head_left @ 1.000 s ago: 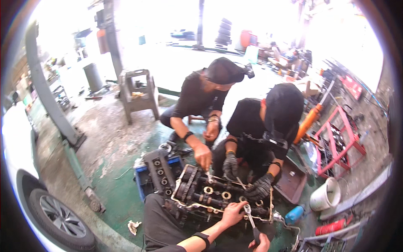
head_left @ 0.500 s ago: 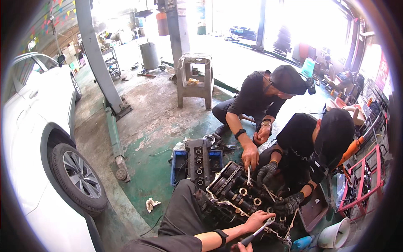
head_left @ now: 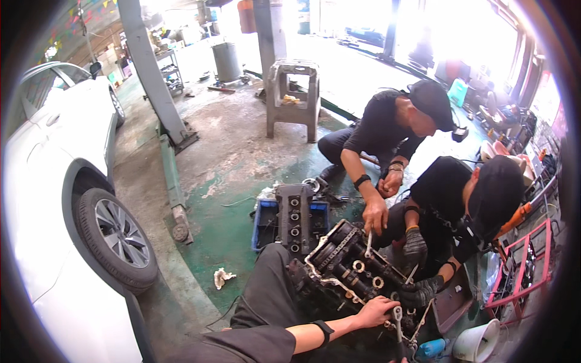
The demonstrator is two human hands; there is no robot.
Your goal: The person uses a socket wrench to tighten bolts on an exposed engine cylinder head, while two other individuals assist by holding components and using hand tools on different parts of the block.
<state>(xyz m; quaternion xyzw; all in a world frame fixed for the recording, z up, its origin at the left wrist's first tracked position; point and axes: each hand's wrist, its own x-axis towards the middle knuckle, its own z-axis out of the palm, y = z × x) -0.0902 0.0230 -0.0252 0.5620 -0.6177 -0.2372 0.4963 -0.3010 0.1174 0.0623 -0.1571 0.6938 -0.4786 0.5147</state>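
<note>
My left hand [head_left: 376, 312] reaches in from below, a dark band on its wrist, fingers curled against the head of a ratchet wrench [head_left: 397, 327]. At the lower edge only a sliver of my right hand [head_left: 398, 360] shows, round the wrench's dark handle. The wrench's head sits over the near right part of an opened engine [head_left: 330, 269] with its chain and shafts bare. Across from me a co-worker's bare hand [head_left: 375, 216] holds a silver wrench [head_left: 369, 243] upright on the engine. Another person's gloved hands [head_left: 420, 294] hold a thin metal tool [head_left: 412, 274] beside it.
A dark engine cover [head_left: 293, 212] rests across a blue crate [head_left: 261, 230]. Right of the engine stand a brown tray [head_left: 454, 305], a white bucket [head_left: 477, 342] and a red rack [head_left: 514, 290]. A white car [head_left: 60, 175], a lift post [head_left: 151, 78] and a grey stool [head_left: 293, 112] stand farther off.
The wrench handle has swung from pointing lower left to pointing almost straight down, my right hand moving right with it. My view has shifted slightly. My left hand stays by the wrench's head.
</note>
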